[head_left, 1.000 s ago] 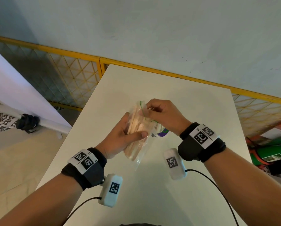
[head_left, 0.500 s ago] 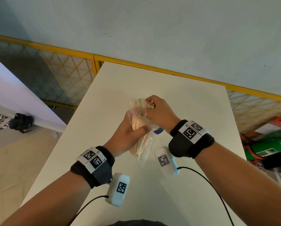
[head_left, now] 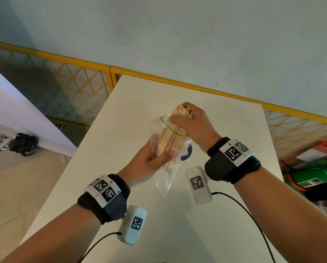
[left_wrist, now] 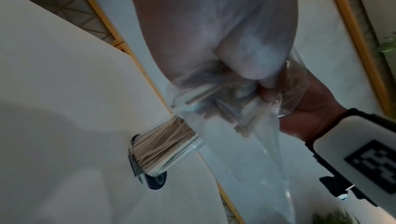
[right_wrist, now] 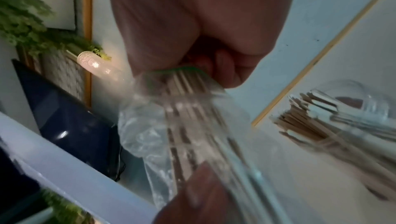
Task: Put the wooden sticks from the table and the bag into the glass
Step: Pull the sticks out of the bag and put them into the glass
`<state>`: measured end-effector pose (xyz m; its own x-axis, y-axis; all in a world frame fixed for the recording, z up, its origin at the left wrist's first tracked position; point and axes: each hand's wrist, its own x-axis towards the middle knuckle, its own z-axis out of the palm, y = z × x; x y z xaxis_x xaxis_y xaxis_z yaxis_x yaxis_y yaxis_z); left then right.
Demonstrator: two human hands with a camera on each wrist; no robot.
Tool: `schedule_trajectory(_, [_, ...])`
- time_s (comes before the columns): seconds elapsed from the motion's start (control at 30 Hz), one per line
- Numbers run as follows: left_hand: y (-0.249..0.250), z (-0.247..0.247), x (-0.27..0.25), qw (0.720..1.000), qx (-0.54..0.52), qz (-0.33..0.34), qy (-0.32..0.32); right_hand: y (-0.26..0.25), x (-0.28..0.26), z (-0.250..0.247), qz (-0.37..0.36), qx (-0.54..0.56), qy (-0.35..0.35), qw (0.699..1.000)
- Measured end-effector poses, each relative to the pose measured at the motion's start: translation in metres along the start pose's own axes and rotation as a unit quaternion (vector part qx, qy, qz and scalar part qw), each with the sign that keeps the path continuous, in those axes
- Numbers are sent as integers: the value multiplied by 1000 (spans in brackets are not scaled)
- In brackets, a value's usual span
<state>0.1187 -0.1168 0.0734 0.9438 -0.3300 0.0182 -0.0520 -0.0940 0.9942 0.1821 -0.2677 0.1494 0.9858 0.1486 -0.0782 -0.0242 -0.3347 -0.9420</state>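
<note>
**Sticks half out of the bag, above a white table**

The right hand (head_left: 192,126) had its grip closed round the upper ends of a bundle of wooden sticks (head_left: 173,136), fingers curled over the tips that stood clear of the bag's mouth. The left hand (head_left: 147,164) held the clear plastic bag (head_left: 166,179) lower down, its grip wrapped round the plastic and the sticks inside, thumb pressed across the front. A green line marked the bag's opening, which ringed the bundle just below the right hand. The bag's lower end hung slack and creased beneath the left hand, with the lower ends of the sticks showing through it.

Both hands were raised above the white table (head_left: 225,215). In the left wrist view a glass (left_wrist: 169,149) stood on the table, already packed with wooden sticks, on a dark blue round mat (left_wrist: 157,181); in the head view it lay mostly hidden behind the bag and the right hand. Each wrist wore a black band with printed markers and a small white camera unit on a cable.

A yellow-framed mesh fence (head_left: 79,86) ran past the far edge of the table, before a pale wall.
</note>
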Motion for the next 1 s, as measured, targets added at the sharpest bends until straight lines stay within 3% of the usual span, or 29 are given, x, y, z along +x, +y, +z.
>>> schedule_trajectory(0.1, [-1,1,3,1000,9,11,-19,6,-3,0,72,118,-86,987])
schedule_trajectory(0.2, [1,1,4,999,13,22,-22,9,-6,1,91,150,-128,976])
schedule_trajectory(0.37, [-2,-1,2,1000,5,9,-1,3,-4,10,28,-7,-19,999])
schedule_trajectory(0.47, [-8,-8,3,999,45,14,6,-1,2,4,8,-14,30,999])
schedule_trajectory(0.63, [-16,-14,1,996,88,9,1,-6,5,-4,17,-41,-34,998])
schedule_trajectory(0.73, [-15,-11,1,997,79,9,6,-9,7,-2,-2,-75,-39,996])
schedule_trajectory(1.0, [-18,-20,8,994,99,-9,41,-33,32,-21,-44,35,96,994])
